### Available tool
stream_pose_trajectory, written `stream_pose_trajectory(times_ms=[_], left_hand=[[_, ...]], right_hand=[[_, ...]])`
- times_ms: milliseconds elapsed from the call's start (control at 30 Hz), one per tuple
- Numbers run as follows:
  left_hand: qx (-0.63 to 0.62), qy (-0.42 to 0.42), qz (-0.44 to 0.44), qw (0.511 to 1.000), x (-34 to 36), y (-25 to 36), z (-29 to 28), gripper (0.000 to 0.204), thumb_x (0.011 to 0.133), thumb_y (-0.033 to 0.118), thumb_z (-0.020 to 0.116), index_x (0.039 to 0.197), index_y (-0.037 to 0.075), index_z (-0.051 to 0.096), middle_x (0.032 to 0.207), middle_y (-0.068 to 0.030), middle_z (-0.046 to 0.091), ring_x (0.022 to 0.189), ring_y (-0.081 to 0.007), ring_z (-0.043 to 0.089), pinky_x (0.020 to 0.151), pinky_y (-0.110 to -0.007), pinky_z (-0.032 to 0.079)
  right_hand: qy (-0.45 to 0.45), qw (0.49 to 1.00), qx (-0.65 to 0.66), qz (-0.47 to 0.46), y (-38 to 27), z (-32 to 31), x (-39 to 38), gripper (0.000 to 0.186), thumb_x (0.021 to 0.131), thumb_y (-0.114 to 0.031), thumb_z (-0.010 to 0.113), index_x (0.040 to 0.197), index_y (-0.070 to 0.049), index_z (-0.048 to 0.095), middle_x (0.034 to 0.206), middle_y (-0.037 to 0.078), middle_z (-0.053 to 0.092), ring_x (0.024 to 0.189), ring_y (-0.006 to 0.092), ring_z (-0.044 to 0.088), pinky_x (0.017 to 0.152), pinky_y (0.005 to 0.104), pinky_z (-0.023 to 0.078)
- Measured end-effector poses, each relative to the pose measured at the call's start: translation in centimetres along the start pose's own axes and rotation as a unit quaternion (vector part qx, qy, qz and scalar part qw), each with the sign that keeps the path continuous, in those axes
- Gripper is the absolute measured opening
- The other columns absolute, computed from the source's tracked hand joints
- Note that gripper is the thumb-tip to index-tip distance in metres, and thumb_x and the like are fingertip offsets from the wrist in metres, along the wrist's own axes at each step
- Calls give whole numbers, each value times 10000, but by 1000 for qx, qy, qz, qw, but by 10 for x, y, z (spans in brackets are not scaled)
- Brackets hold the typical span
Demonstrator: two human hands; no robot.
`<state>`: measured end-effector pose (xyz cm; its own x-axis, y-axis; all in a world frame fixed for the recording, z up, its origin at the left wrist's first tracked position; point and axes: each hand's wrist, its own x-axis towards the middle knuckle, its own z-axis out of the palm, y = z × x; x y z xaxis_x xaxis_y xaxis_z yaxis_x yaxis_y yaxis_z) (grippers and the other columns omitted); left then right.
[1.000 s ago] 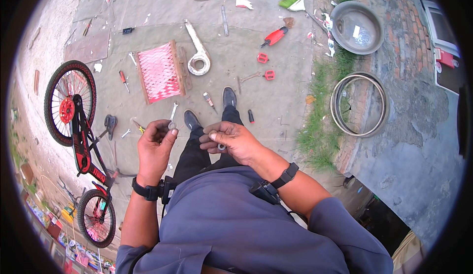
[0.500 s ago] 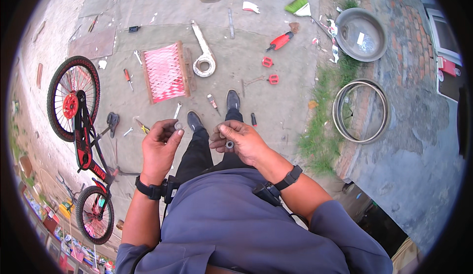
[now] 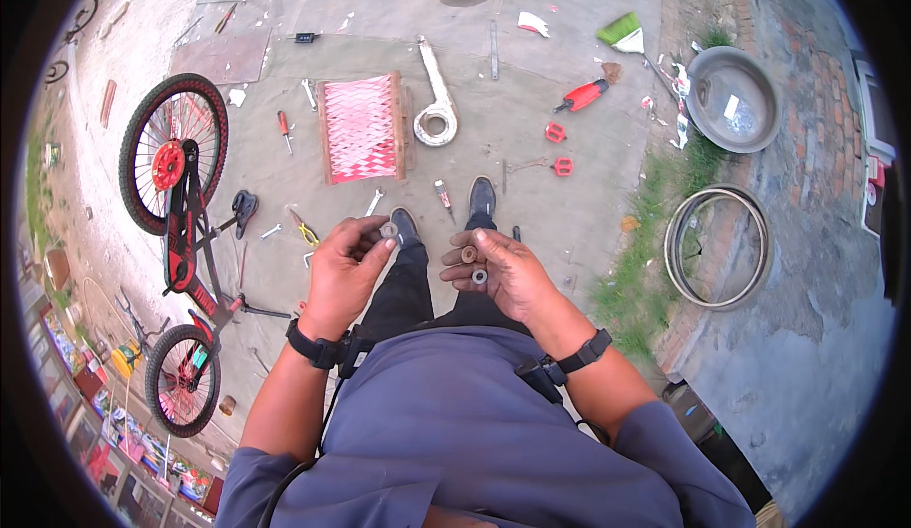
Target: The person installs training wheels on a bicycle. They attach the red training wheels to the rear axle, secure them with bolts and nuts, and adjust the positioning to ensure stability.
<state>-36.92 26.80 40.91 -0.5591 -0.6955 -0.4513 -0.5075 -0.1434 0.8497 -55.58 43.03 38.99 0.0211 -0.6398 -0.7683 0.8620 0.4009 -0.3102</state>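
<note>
My left hand [image 3: 346, 277] pinches a small silver nut or washer [image 3: 388, 229] between thumb and fingertips. My right hand [image 3: 512, 281] has curled fingers holding two small rings, a brownish nut [image 3: 469, 254] and a greyer washer [image 3: 480, 277] below it. Both hands are held in front of my body, above my dark trousers and shoes. On the ground beyond them lie a spanner [image 3: 375, 203], yellow-handled pliers [image 3: 306, 231] and a screwdriver with a pale handle [image 3: 443, 194].
A black-and-red bicycle [image 3: 178, 243] lies left. Ahead are a red-webbed wooden seat [image 3: 356, 125], a white-coated metal part [image 3: 436, 111] and red pedals [image 3: 562, 166]. Right are a broom [image 3: 622, 30], grey basin [image 3: 721, 82], bare rims [image 3: 716, 191] and a brick ledge [image 3: 797, 129].
The view has turned, so the scene and both hands appear further right. My right hand's fingers have shifted, exposing the brownish nut above the washer. My left hand still pinches its small piece.
</note>
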Motion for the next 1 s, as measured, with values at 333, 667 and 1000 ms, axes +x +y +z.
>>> stream_pose_trajectory(times_ms=[333, 667, 1000], left_hand=[[-21, 8, 9, 1000, -2, -1, 3, 254, 883, 38, 743, 1126, -5, 686, 914, -20, 598, 732, -75, 551, 683, -238, 495], [-31, 0, 0, 1000, -6, -4, 7, 249, 863, 26, 766, 1091, -2, 669, 899, -11, 622, 761, -67, 567, 706, -229, 501], [-4, -24, 18, 1000, -12, -2, 19, 258, 821, 47, 800, 1037, 23, 661, 936, -41, 644, 812, -125, 630, 709, -271, 521]], right_hand=[[-12, 1000, -3, -1, -1, 4, 0, 419, 1020, -420, 546, 1211, -53, 609, 1071, 127, 690, 1023, 296, 693, 854, 407, 540], [-38, 999, -6, -1, -1, 5, 1, 452, 1017, -439, 541, 1217, -39, 605, 1094, 138, 687, 1030, 308, 691, 861, 404, 539], [-88, 995, 40, -1, 4, 8, 5, 547, 1019, -472, 516, 1317, -17, 578, 1219, 159, 663, 1122, 300, 652, 913, 425, 520]])
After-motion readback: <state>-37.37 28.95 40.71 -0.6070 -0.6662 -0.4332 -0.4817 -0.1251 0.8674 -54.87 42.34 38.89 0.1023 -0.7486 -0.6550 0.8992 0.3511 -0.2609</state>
